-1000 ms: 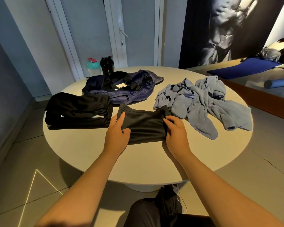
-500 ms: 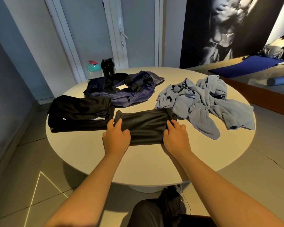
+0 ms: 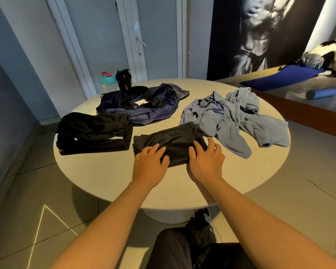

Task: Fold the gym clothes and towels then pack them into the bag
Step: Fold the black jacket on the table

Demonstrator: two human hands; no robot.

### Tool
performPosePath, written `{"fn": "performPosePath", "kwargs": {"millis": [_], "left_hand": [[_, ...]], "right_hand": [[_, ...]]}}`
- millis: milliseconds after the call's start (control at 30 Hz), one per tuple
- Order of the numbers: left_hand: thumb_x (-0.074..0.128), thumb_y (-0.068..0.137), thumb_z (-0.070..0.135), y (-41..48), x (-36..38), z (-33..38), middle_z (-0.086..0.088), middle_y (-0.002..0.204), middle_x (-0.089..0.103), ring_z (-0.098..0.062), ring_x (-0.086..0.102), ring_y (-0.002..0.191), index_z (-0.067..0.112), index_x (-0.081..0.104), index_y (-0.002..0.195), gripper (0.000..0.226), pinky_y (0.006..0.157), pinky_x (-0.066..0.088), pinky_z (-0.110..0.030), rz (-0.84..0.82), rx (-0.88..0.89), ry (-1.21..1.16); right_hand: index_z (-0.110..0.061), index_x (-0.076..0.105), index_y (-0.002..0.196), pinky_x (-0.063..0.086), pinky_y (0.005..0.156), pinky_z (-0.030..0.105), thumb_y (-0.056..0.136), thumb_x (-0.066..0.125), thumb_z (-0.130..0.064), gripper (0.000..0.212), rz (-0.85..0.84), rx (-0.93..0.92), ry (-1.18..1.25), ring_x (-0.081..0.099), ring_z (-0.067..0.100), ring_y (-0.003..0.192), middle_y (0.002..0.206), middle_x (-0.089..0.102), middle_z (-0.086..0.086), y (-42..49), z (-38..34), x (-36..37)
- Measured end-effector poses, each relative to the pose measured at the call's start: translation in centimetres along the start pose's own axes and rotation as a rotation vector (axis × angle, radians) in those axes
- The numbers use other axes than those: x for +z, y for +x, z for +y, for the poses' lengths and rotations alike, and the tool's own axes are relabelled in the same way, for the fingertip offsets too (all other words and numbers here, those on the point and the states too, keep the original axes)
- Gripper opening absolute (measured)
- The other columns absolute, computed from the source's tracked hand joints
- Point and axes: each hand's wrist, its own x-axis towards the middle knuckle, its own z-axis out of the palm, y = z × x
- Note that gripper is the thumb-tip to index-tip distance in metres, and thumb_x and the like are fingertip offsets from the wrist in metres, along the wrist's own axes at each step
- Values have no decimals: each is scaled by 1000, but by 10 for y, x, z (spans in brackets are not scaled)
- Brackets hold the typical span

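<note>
Your left hand (image 3: 148, 164) and right hand (image 3: 207, 162) press a folded dark grey fabric garment (image 3: 171, 140) onto the round white counter (image 3: 105, 175).
Both hands lie flat on the garment's near edge, fingers straight and spread, gripping nothing. Left of the garment sits a folded black fabric pile (image 3: 93, 133), behind it a navy fabric bag (image 3: 144, 107), and touching its right a crumpled light-blue towel heap (image 3: 235, 117).
</note>
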Motion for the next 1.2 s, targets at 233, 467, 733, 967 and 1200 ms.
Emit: {"fn": "performPosePath", "kwargs": {"millis": [233,467,733,967,1200], "left_hand": [[48,103,38,-39,-28,42,-3,147,50,-25,47,131,20,60,136,39,107,40,-38,43,-123,-354],[49,96,51,-48,-48,1,-9,159,31,-35,26,146,46,33,150,57,115,26,-51,-243,-282,-120],[63,91,11,-76,-69,-14,-5,128,63,-17,57,100,21,67,123,33,82,42,-25,-43,-298,-613],[66,94,17,-77,-82,-47,-3,145,48,-22,53,127,31,64,117,27,97,42,-24,111,-321,-628],[81,81,42,-85,-83,-75,9,158,30,-7,32,139,35,57,136,60,112,30,-24,-292,76,-459]], "right_hand": [[-36,42,147,30,95,45,104,26,-54,49,-53,17,-18,40,32,116,130,46,12,-39,-13,-19],[-44,36,150,32,107,44,102,43,-44,48,-333,-12,138,33,36,135,152,38,8,-55,-24,-38],[-24,57,137,42,110,40,96,53,-11,43,-341,139,700,52,32,125,147,41,9,-70,-67,-34],[-23,54,139,27,118,34,99,54,-9,42,-338,-28,668,37,28,141,159,24,8,-67,-100,-23],[-18,71,113,35,97,18,97,55,-9,25,-190,-217,525,54,19,115,127,51,2,-56,-94,-3]]}}
